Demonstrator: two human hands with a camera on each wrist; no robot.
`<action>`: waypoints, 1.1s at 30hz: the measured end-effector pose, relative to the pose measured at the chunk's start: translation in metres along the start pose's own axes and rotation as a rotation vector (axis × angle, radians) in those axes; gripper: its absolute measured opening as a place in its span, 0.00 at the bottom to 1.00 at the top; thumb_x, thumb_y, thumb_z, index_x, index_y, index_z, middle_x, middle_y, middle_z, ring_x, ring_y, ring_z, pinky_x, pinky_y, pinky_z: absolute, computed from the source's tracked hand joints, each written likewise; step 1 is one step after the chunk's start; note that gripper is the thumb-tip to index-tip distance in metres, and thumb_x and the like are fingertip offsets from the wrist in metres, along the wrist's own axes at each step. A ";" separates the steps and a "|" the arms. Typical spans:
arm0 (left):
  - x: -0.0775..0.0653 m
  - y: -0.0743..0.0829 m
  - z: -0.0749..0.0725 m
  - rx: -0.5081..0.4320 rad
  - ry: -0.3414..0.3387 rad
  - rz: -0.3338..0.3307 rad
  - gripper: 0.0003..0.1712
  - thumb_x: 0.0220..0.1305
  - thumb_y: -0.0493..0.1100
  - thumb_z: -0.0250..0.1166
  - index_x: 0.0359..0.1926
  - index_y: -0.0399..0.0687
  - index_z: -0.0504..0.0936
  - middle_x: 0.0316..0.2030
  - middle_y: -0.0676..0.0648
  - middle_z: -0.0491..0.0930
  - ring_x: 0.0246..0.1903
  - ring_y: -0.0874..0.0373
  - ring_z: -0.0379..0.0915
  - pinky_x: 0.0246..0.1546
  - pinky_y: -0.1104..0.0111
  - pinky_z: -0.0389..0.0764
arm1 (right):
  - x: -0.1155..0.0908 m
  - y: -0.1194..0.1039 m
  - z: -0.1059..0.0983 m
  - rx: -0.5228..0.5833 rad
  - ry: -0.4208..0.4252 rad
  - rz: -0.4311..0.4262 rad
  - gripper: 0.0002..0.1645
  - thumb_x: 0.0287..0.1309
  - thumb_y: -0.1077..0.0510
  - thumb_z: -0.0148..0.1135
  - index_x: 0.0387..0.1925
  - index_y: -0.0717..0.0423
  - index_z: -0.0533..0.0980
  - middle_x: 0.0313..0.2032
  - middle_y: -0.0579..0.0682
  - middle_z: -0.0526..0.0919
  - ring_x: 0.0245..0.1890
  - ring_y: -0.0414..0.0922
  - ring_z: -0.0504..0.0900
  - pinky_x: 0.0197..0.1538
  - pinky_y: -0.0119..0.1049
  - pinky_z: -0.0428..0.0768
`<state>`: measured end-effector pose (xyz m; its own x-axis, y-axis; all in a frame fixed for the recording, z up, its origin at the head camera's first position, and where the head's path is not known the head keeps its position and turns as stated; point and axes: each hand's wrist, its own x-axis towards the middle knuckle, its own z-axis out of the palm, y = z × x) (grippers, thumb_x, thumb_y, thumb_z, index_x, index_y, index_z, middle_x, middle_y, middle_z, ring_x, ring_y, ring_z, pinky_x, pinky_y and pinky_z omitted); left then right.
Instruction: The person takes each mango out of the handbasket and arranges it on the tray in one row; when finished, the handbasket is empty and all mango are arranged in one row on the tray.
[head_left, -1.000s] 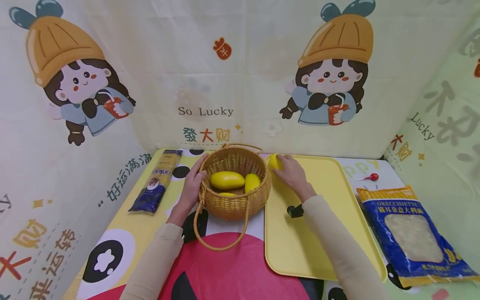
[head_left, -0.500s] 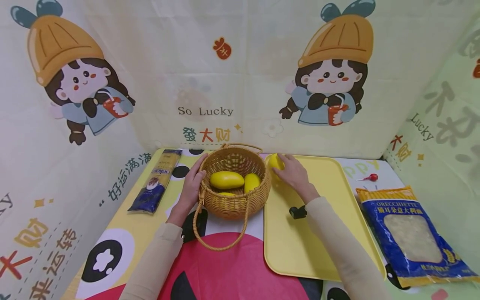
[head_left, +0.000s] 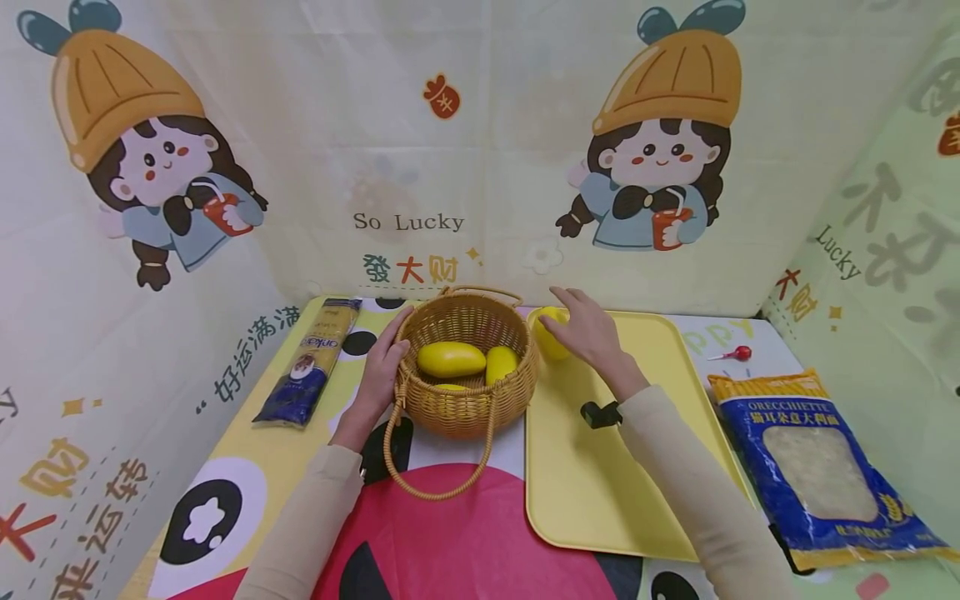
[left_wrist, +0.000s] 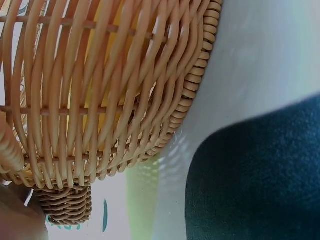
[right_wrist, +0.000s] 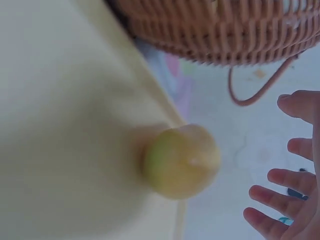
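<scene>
In the head view my left hand (head_left: 381, 367) grips the left rim of a round wicker basket (head_left: 465, 410), thumb over the edge. Inside lie a yellow mango (head_left: 452, 359), another mango (head_left: 501, 365) at its right, and a third, mostly hidden by the front wall. My right hand (head_left: 591, 332) hovers at the far left corner of a yellow tray (head_left: 600, 500), fingers spread. Beneath it on the tray is a yellow mango (head_left: 552, 342), partly covered by the hand. The right wrist view shows this mango (right_wrist: 182, 161) apart from the extended fingers.
A narrow pasta packet (head_left: 311, 362) lies left of the basket. Right of the tray are a red lollipop (head_left: 741, 353) and a large blue bag of orecchiette (head_left: 821, 475). The basket's handle (head_left: 438, 497) hangs toward the front. A printed cloth backdrop (head_left: 480, 150) stands behind.
My right hand has let go of the mango at the tray's far corner, straightened its fingers and risen slightly away to the right. The left hand and basket keep their place.
</scene>
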<state>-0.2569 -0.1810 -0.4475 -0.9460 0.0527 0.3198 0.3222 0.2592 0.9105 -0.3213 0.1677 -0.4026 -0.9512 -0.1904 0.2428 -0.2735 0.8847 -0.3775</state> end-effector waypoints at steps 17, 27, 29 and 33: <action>-0.001 0.001 0.001 -0.022 0.009 0.013 0.31 0.75 0.40 0.43 0.75 0.68 0.61 0.76 0.55 0.58 0.75 0.52 0.53 0.74 0.47 0.57 | -0.006 -0.065 -0.025 0.155 0.006 -0.235 0.38 0.63 0.42 0.60 0.73 0.41 0.64 0.70 0.51 0.69 0.69 0.55 0.69 0.66 0.56 0.71; -0.001 0.005 0.000 -0.033 -0.007 0.000 0.32 0.75 0.40 0.43 0.76 0.66 0.59 0.77 0.47 0.56 0.76 0.50 0.52 0.74 0.47 0.56 | -0.008 -0.098 -0.020 0.154 -0.113 -0.402 0.37 0.63 0.45 0.63 0.72 0.42 0.67 0.66 0.49 0.74 0.66 0.51 0.73 0.65 0.51 0.75; -0.003 0.014 -0.001 -0.034 -0.019 -0.003 0.32 0.74 0.39 0.43 0.77 0.60 0.59 0.77 0.44 0.56 0.76 0.48 0.51 0.74 0.46 0.55 | -0.007 -0.103 -0.018 0.146 -0.145 -0.433 0.36 0.63 0.44 0.63 0.71 0.42 0.67 0.66 0.49 0.74 0.66 0.50 0.73 0.65 0.49 0.75; -0.009 0.034 -0.003 -0.029 -0.030 -0.009 0.32 0.74 0.37 0.43 0.77 0.52 0.58 0.76 0.41 0.56 0.76 0.45 0.51 0.74 0.46 0.56 | -0.004 -0.112 -0.011 0.127 -0.214 -0.484 0.36 0.63 0.44 0.63 0.71 0.45 0.68 0.67 0.49 0.74 0.68 0.49 0.72 0.68 0.47 0.72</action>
<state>-0.2378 -0.1752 -0.4188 -0.9494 0.0799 0.3039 0.3142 0.2320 0.9206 -0.2849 0.0738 -0.3519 -0.7166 -0.6572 0.2336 -0.6898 0.6185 -0.3763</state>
